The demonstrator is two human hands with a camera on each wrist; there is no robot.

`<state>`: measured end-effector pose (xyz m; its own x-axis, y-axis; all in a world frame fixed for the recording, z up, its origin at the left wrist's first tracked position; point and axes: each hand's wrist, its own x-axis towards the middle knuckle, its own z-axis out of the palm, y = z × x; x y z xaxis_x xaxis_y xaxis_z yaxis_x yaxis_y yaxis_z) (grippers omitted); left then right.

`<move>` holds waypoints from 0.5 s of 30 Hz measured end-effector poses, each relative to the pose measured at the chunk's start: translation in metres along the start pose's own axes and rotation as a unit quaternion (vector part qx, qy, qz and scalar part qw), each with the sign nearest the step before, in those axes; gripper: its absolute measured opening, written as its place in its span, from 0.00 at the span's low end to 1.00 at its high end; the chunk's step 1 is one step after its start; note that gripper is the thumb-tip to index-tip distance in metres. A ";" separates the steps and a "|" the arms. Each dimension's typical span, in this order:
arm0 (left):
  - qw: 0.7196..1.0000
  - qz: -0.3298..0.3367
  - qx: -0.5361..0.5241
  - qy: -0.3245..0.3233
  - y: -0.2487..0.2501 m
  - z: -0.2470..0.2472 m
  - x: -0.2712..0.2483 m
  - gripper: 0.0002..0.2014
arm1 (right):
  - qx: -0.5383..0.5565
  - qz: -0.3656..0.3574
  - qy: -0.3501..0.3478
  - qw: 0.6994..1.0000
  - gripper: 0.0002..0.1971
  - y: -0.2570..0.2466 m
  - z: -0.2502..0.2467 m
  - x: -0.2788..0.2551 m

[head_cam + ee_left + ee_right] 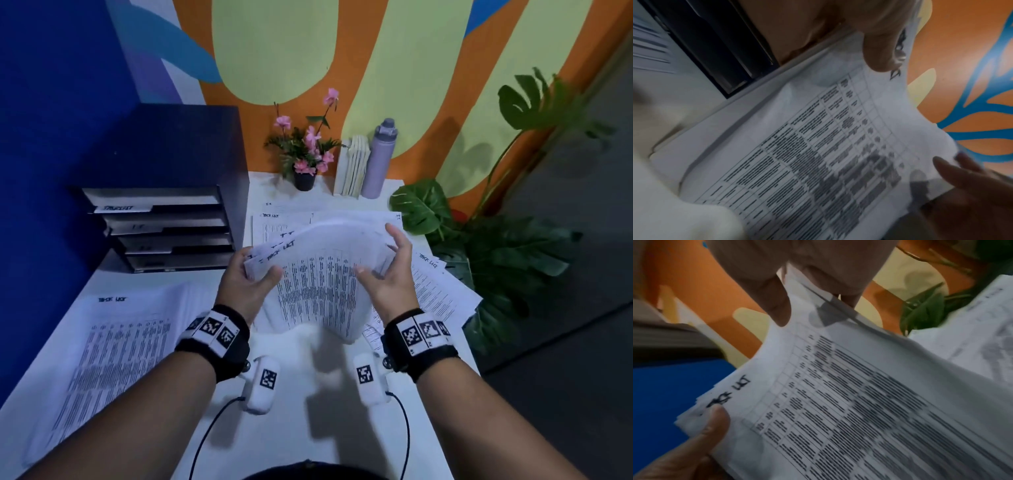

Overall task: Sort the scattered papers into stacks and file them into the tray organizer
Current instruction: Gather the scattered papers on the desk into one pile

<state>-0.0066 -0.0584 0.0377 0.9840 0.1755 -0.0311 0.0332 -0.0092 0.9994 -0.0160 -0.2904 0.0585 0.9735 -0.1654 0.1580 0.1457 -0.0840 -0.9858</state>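
Both forearms reach in from the near edge. Left hand point(245, 284) pinches the sheaf point(318, 274) at its left corner, thumb on top. Right hand point(390, 274) cups the sheaf's right edge, grip loose, fingers half spread. Sheaf bowed, held above the surface point(301, 428). Tray organizer point(161, 228) back left. Loose sheets point(442, 291) lie right; a stack point(113, 349) lies left.

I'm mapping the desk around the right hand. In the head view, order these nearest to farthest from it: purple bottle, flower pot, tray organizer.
From the right hand:
1. Purple bottle, behind it at the wall.
2. Flower pot, back and slightly left.
3. Tray organizer, far left across the desk.
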 end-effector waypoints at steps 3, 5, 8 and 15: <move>1.000 0.027 -0.005 0.014 0.006 -0.001 0.005 0.21 | -0.045 -0.083 -0.005 0.996 0.44 -0.016 0.005 0.007; 0.999 0.028 -0.034 0.019 0.011 0.000 0.006 0.20 | -0.086 -0.135 -0.007 0.987 0.45 -0.020 0.006 0.012; 0.997 0.037 -0.049 0.044 0.021 0.006 0.008 0.13 | -0.167 -0.177 -0.026 0.970 0.41 -0.017 0.006 0.019; 0.999 0.006 -0.034 0.042 0.020 0.010 0.026 0.23 | -0.059 -0.073 0.061 0.994 0.30 -0.009 0.005 0.005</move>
<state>0.0213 -0.0643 0.0568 0.9660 0.2576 -0.0200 0.0062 0.0542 0.9985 -0.0119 -0.2858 0.0677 0.9141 -0.2601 0.3110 0.2546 -0.2285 -0.9396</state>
